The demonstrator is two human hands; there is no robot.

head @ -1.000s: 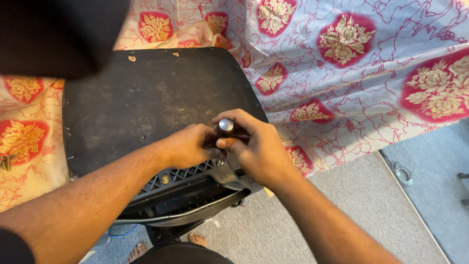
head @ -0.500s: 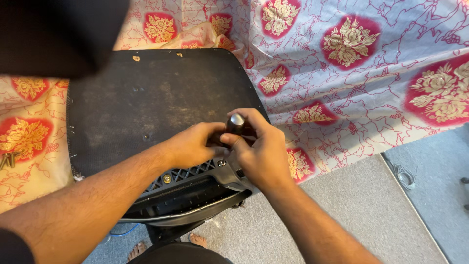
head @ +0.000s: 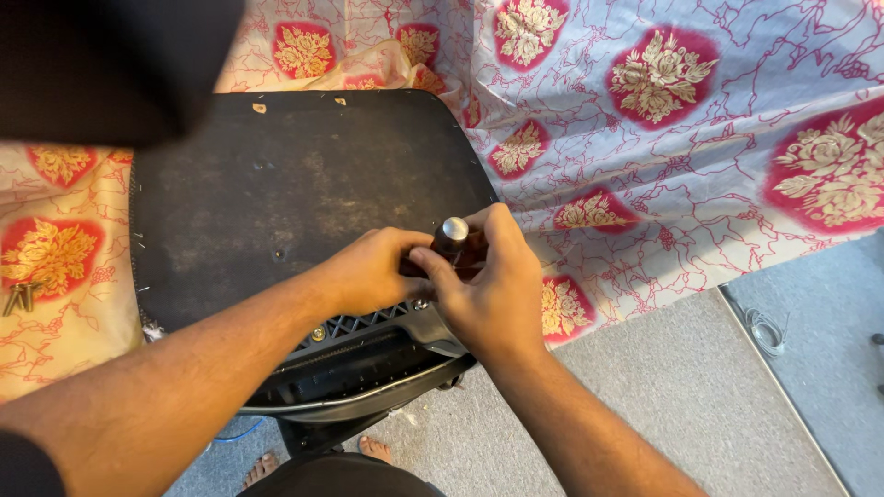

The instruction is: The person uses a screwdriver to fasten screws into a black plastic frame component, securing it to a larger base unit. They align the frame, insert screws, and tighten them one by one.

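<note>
Grip: right hand [head: 493, 299] wrapped around a dark, stubby tool handle with a rounded silver metal cap [head: 450, 237], fingers curled tight about its shaft and the cap standing clear above the knuckles; left hand [head: 373, 270] pressed in from the other side, fingers folded against the lower part of the same handle, the two hands touching. What the tip meets is hidden under the fingers. Position: the tool stands nearly upright at the near right edge of a worn black padded chair seat [head: 295, 193], turned so that its black plastic lattice frame with a small brass-coloured bolt [head: 318, 333] faces the wearer. Step in hand, as judged: working a fastener at the seat's rim where the padding joins the frame, most likely driving or loosening it, with the left hand steadying the tool. Next move, as judged: firm downward pressure kept square to the seat, with the handle turned without slipping off the hidden fastener. Surroundings: pale cotton sheet printed with red medallions and gold flowers [head: 663, 147] spread beneath and right of the seat; grey carpet [head: 645, 396] in front; bare toes [head: 373, 449] below the frame; a thin coiled white cable [head: 764, 329] on the smoother grey floor at far right; small metal pieces [head: 18, 296] lying on the sheet at far left.
</note>
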